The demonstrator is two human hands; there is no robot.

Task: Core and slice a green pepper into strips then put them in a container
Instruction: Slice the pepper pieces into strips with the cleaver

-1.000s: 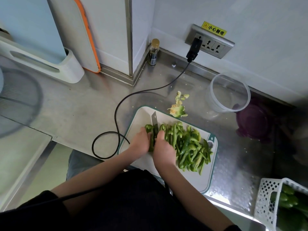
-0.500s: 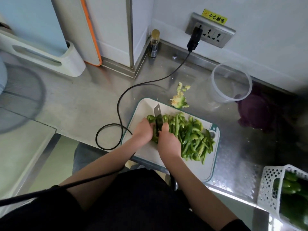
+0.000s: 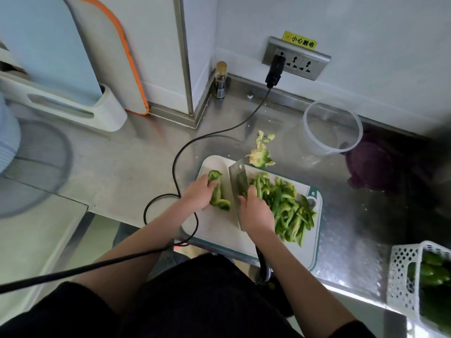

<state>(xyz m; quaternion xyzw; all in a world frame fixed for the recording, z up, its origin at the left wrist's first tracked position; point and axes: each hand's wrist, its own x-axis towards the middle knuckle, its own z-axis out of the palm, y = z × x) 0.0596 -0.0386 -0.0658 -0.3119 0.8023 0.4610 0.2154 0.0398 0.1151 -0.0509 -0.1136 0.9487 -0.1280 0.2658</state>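
Head view, looking down on a steel desk (image 3: 122, 172). White cutting board (image 3: 219, 230) with green rim at centre. On its left part, last uncut piece of green pepper (image 3: 218, 193), pinned flat under the fingers of the left hand (image 3: 199, 195); fingers bent over the piece and pressing down on it. Cleaver (image 3: 238, 181) just right of that piece, blade tilted, edge toward the board. Right hand (image 3: 256, 213) wrapped tight round the cleaver where blade meets handle, forefinger laid along the blade's side; handle end protruding below the wrist. Heap of cut pepper strips (image 3: 285, 206) on the right part of the board, touching the blade's far side. Discarded core with seeds (image 3: 261, 157) on the desk, just beyond the board's far edge. Clear round container (image 3: 314, 142) well apart to the upper right, nothing visible inside; purple lid (image 3: 373, 164) beside it. White perforated basket (image 3: 402, 276) with whole peppers at lower right. Black power cable (image 3: 185, 152) looped at the board's left corner.

Step in hand, as judged: slicing the remaining piece; coring done, filling of the container not begun. For clean strips: piece kept flat, fingertips tucked back behind the knuckles, blade guided against the knuckles, even narrow cuts, holding hand retreated a little after each. Cable loop best kept off the board.
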